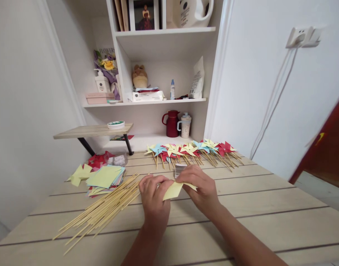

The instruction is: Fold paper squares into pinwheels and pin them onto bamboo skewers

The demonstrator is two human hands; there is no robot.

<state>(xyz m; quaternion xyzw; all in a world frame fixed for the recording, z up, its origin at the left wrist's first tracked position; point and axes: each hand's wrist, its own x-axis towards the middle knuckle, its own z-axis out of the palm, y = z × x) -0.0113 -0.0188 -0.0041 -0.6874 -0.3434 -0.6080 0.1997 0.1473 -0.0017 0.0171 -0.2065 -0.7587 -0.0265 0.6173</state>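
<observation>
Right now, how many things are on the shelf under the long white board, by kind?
Dark red jug with a handle: 1
White lidded mug with dots: 1
Total: 2

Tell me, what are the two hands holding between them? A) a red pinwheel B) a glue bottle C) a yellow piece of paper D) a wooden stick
C: the left hand and the right hand pinch a yellow piece of paper between them above the table.
</observation>
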